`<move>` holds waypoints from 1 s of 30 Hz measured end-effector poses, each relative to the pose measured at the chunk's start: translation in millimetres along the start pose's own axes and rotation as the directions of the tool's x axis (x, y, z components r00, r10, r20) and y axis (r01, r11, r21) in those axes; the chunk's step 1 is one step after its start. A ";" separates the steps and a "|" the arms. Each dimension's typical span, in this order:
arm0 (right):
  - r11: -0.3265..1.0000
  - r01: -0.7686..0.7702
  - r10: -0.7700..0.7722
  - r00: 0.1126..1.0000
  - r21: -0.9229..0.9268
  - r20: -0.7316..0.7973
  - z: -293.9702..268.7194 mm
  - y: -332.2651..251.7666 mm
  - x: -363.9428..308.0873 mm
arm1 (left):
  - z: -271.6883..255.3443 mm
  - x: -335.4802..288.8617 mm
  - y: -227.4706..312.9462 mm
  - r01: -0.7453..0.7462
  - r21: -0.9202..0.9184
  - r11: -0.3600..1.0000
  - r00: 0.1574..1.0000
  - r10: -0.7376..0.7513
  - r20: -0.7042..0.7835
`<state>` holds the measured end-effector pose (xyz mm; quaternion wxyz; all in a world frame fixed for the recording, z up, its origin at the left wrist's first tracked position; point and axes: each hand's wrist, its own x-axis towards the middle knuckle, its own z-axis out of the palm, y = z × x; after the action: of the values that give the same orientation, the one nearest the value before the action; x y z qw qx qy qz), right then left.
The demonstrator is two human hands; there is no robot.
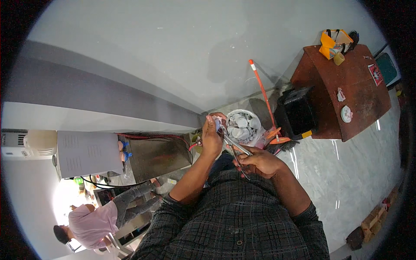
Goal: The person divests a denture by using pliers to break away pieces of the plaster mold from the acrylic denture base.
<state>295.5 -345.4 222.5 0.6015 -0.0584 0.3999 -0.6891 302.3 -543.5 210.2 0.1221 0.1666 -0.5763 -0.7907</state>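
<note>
My left hand [212, 138] is raised before my body, its fingers closed around a small pale piece [218, 124] whose kind I cannot make out. In my right hand [262, 163] is a long silver two-handled metal tool [236, 144], plier-like in shape. Its far end meets the pale piece at my left fingers; whether its jaws are open or shut is too small to tell. Just beyond my hands, a round white bucket [258, 119] holds many pale grey, rounded, flattish lumps [239, 126].
A long orange-handled broom [263, 88] leans by the wall, next to a black bin [298, 113]. At right, a brown table [358, 93] bears a yellow bag [333, 45]. Left stand a grey metal cabinet [90, 154] and a person [92, 219] in a pink shirt.
</note>
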 end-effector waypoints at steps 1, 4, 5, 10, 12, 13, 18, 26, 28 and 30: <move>1.000 -0.006 0.006 1.000 0.024 0.009 1.8 -0.2 -0.3 | -5.6 1.7 -5.5 -0.003 0.000 1.000 1.000 0.003 0.006; 0.993 -0.041 0.034 0.997 0.107 0.062 3.8 -1.2 -3.3 | -17.8 6.2 -7.5 0.022 0.116 0.993 0.997 -0.031 0.074; 0.989 -0.056 0.044 0.995 0.136 0.085 4.0 -1.8 -4.3 | -22.4 7.9 -6.0 0.034 0.174 0.984 0.993 -0.052 0.102; 0.970 -0.088 0.036 0.974 0.229 0.223 0.7 -6.8 -9.1 | -16.8 10.5 18.4 0.205 -0.044 0.978 0.940 -0.184 0.288; 0.958 -0.098 0.015 0.955 0.269 0.296 -1.0 -6.5 -9.3 | -16.9 11.7 21.4 0.194 -0.012 0.981 0.935 -0.181 0.304; 0.950 -0.103 0.000 0.944 0.294 0.330 -2.6 -5.1 -8.9 | -20.1 13.1 23.0 0.203 -0.007 0.979 0.926 -0.189 0.326; 0.961 -0.115 0.036 0.953 0.251 0.301 4.8 -9.9 -13.9 | -21.3 14.5 27.8 0.017 0.209 0.978 0.966 -0.070 0.250; 0.971 0.015 0.001 0.998 -0.239 0.066 22.8 -16.9 -20.8 | -21.3 9.8 51.7 -0.022 0.381 0.924 0.937 -0.114 0.330; 0.971 0.015 -0.002 0.999 -0.237 0.052 26.1 -19.5 -19.5 | -23.4 8.5 48.1 -0.083 0.404 0.911 0.937 -0.067 0.343; 0.985 0.000 0.009 0.999 -0.174 0.051 27.1 -18.4 -19.0 | -25.1 8.1 47.9 -0.149 0.447 0.882 0.933 -0.024 0.358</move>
<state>301.4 -342.6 259.8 0.6059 -0.1277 0.4429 -0.6484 305.1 -583.1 247.7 -0.0014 0.0273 -0.7669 -0.6411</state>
